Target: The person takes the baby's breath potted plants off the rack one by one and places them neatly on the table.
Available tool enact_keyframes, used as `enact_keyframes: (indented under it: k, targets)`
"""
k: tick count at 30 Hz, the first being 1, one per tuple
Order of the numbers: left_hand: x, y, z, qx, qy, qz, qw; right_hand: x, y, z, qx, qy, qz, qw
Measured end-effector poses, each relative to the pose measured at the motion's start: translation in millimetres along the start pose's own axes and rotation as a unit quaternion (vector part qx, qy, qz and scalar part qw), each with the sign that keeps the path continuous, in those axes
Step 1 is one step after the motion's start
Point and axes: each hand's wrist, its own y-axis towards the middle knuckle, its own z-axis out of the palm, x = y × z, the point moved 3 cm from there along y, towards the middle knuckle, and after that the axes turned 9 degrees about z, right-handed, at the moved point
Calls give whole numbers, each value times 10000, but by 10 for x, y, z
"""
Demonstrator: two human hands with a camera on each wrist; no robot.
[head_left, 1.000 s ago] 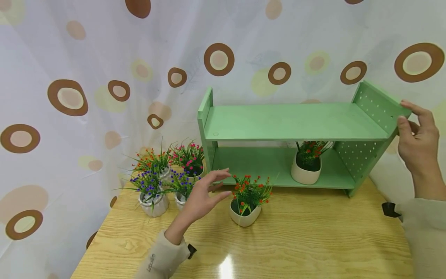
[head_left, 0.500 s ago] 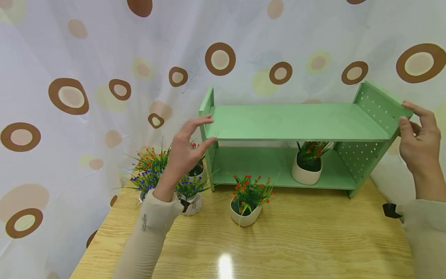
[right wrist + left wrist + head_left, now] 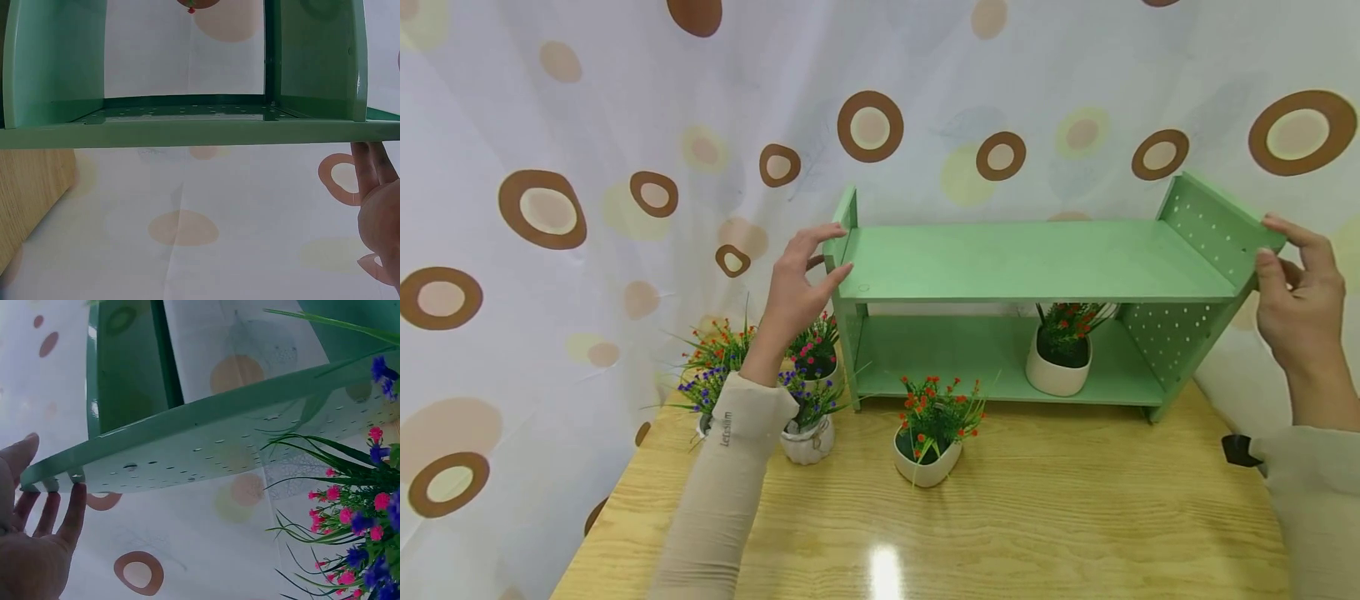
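A green two-tier shelf (image 3: 1037,258) stands on the wooden table. My left hand (image 3: 797,287) is at the upper front corner of its left side panel (image 3: 206,431); in the left wrist view several fingertips touch the panel's outer face, with the thumb on the other side. At the opposite end, my right hand (image 3: 1303,304) holds the upper front corner of the right side panel (image 3: 1217,233) between thumb and fingers. One white pot with red flowers (image 3: 1060,358) sits on the lower tier. Another red-flowered pot (image 3: 928,458) stands on the table before the shelf.
Left of the shelf, several potted flowers cluster: a pot with purple flowers (image 3: 808,437), one with pink flowers (image 3: 816,358) and one with orange flowers (image 3: 718,342), partly behind my left arm. A patterned curtain (image 3: 925,50) hangs behind. The wooden table (image 3: 1037,517) extends forward.
My left hand has risen from beside the front red-flowered pot to the shelf's left side panel, where its fingers now touch. The right hand has stayed on the right panel.
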Motion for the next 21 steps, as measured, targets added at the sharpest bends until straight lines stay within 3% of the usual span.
enact_keyframes:
  k: [11,18,21]
  targets:
    - [80,-2,25,-83,-176,4,9998,45,-9,-5,-134,135,135,9997]
    - [73,-4,43,-136,-235,-88,9996,180,-127,65,-302,204,712,9968]
    - [-33,-6,31,-142,-267,-151,9994,277,-267,133,-730,226,354,9964]
